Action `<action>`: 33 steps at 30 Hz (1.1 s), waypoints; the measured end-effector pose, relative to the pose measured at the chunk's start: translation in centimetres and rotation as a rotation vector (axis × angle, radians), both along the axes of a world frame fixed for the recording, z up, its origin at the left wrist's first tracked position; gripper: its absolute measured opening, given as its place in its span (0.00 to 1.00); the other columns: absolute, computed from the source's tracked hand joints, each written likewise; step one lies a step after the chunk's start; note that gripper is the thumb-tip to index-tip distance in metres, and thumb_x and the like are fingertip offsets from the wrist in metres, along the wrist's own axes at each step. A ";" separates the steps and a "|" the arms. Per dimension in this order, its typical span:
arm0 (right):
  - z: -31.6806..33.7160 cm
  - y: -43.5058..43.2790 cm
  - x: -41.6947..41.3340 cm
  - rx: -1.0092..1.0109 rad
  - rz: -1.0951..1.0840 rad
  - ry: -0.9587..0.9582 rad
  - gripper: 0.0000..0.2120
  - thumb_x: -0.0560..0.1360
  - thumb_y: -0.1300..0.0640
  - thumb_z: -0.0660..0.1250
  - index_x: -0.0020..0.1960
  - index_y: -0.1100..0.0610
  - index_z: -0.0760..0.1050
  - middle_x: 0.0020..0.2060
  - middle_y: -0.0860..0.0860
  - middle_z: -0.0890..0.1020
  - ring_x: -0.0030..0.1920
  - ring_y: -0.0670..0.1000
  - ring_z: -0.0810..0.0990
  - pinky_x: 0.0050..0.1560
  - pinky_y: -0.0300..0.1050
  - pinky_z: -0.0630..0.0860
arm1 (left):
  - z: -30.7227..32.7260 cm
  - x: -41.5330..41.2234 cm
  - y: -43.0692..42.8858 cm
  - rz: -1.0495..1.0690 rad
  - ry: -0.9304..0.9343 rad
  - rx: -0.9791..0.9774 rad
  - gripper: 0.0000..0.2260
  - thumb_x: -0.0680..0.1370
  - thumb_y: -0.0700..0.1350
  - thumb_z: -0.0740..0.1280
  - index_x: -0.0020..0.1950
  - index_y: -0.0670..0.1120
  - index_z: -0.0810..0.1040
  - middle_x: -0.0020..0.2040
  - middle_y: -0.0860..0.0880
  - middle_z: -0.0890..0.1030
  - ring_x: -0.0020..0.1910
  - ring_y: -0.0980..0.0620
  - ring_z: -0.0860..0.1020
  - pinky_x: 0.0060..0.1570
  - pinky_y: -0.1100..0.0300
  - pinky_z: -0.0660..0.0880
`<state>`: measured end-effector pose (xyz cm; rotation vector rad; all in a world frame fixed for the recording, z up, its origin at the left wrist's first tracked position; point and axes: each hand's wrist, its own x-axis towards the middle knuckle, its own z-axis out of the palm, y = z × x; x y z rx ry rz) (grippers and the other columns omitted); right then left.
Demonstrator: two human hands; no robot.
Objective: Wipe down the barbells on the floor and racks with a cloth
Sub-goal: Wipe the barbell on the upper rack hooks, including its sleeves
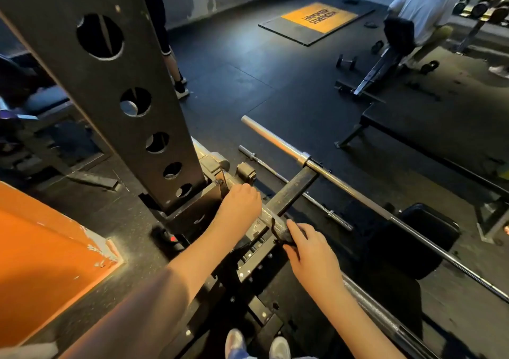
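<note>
Beside the barbell (367, 295), perforated rack upright (110, 88)

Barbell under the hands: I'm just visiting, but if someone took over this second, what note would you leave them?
Left hand grips the knurled barbell beside the rack upright. Right hand holds the dark cloth wrapped on the same bar, further along.
Done: the cloth is on this bar; how much is already clean cannot be told.
Left: the rest of this bar, the long silver barbell resting on the black arm, the thin bar on the floor.
</note>
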<state>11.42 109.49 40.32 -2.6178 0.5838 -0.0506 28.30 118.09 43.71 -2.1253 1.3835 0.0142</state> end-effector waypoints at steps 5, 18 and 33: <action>0.1 -0.5 1.0 0.069 0.035 0.009 0.27 0.80 0.49 0.61 0.77 0.50 0.57 0.69 0.46 0.68 0.66 0.46 0.69 0.63 0.40 0.70 | 2.7 -0.4 0.8 -0.199 -0.118 -0.004 0.13 0.77 0.42 0.66 0.60 0.42 0.74 0.55 0.45 0.76 0.56 0.46 0.73 0.55 0.53 0.69; 0.0 1.4 7.3 0.005 0.111 -0.041 0.29 0.80 0.51 0.63 0.77 0.55 0.56 0.69 0.50 0.68 0.67 0.49 0.69 0.64 0.44 0.72 | 6.7 2.2 4.7 -0.333 -0.262 -0.110 0.04 0.77 0.42 0.65 0.48 0.46 0.80 0.46 0.48 0.78 0.50 0.46 0.73 0.58 0.51 0.69; -0.1 -0.3 10.0 0.199 0.012 -0.025 0.12 0.79 0.46 0.62 0.47 0.55 0.76 0.37 0.49 0.80 0.37 0.47 0.78 0.39 0.42 0.75 | 6.7 2.1 4.6 -0.293 -0.278 -0.035 0.07 0.79 0.42 0.62 0.54 0.44 0.76 0.51 0.46 0.77 0.52 0.46 0.73 0.55 0.51 0.71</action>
